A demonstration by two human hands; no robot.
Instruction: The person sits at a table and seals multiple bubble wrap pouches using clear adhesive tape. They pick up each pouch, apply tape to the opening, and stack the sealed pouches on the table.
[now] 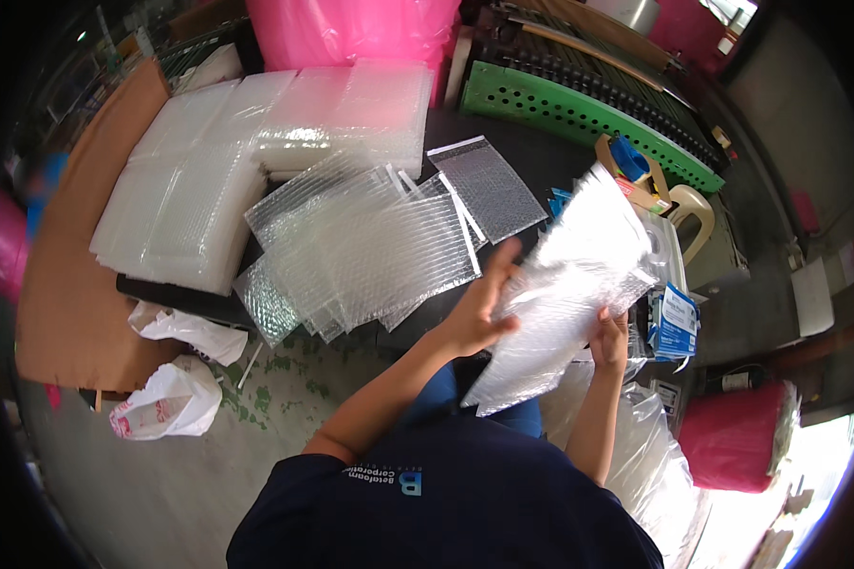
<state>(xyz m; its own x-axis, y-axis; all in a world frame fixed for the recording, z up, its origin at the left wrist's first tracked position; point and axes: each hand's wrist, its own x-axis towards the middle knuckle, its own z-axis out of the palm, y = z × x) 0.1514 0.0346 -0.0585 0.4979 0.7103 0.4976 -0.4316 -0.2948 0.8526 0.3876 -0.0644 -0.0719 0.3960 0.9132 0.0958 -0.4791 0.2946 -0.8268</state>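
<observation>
A bundle of clear bubble-wrap pouches, bright with glare, is held tilted in front of my body. My right hand grips its lower right edge, with the thumb on top and part of the fingers hidden. Beside the bundle's left edge is my left hand, thumb and fingers apart; whether it touches the plastic I cannot tell. A loose, fanned pile of bubble-wrap pouches lies on the dark table to the left of my hands. One more pouch rests flat beyond them.
Tall stacks of bubble-wrap sheets fill the table's left, beside a brown board. A green perforated machine guard runs along the back. At right stand a small carton with blue tape and a blue-and-white box. White plastic bags hang low left.
</observation>
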